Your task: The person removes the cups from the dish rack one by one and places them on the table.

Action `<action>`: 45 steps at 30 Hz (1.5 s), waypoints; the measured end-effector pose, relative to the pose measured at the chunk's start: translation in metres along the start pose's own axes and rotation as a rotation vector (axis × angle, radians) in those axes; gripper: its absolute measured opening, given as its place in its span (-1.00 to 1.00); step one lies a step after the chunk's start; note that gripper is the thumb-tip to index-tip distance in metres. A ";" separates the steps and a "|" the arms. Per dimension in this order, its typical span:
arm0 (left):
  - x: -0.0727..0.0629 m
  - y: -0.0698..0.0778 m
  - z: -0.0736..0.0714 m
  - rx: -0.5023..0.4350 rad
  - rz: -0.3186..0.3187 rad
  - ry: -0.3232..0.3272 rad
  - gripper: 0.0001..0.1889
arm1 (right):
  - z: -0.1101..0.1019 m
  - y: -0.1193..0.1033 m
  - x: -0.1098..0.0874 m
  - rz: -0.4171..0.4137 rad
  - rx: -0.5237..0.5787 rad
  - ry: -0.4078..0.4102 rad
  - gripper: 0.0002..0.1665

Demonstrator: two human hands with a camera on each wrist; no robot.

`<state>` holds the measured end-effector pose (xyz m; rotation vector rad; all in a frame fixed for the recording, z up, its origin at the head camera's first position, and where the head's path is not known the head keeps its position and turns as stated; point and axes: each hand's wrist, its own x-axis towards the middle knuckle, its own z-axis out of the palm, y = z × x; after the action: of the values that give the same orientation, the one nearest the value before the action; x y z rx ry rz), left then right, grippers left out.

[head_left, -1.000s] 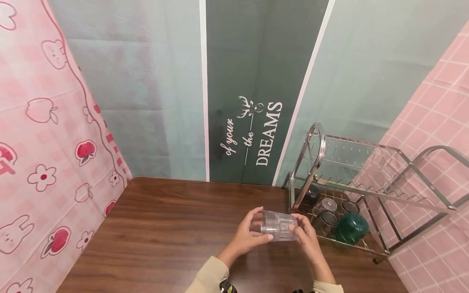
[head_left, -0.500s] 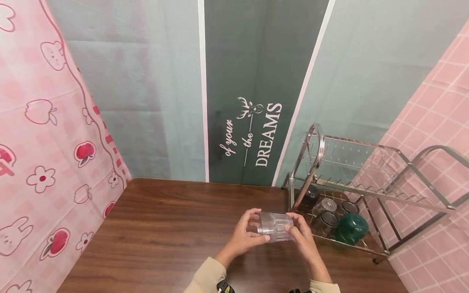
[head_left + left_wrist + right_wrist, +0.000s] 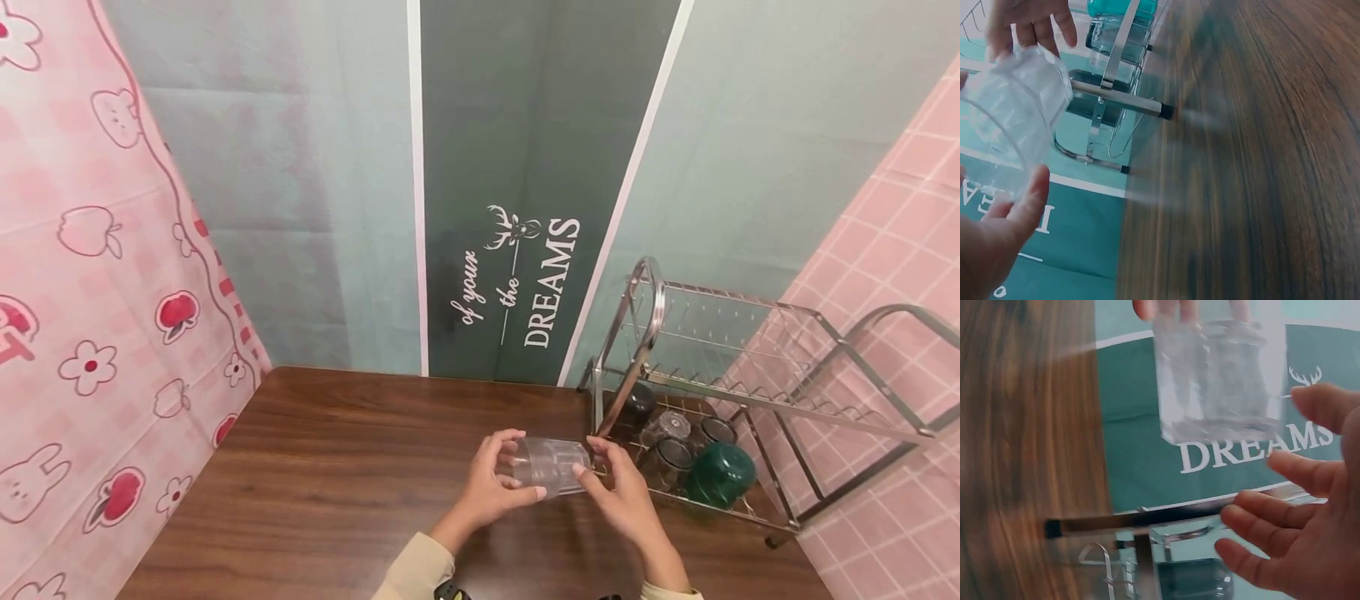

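The clear glass [image 3: 551, 468], sideways in midair, with only my left grip [image 3: 489, 492] curled round one end and my right grip [image 3: 626, 497] loosely spread by the other, holding nothing, could, I judge, slip from that single hold onto the tabletop [image 3: 337, 467].

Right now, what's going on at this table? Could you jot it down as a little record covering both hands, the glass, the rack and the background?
Left hand: grips the clear glass near its rim
Right hand: beside the base end, fingers extended; contact unclear
Glass position: tipped sideways, above the brown table
Metal rack: two tiers, on the person's right
Lower tier: a green glass and several others
Background: green panel reading "of your the DREAMS"
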<state>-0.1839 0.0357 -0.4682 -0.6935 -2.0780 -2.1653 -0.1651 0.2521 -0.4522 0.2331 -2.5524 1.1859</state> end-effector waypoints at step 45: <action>-0.011 -0.026 -0.057 0.691 -0.022 0.261 -0.15 | -0.070 0.019 -0.004 0.091 -0.548 -0.163 -0.44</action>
<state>-0.1985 -0.0200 -0.4958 -0.2894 -2.4383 -1.2883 -0.1514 0.3184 -0.4249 0.0855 -2.9372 0.4676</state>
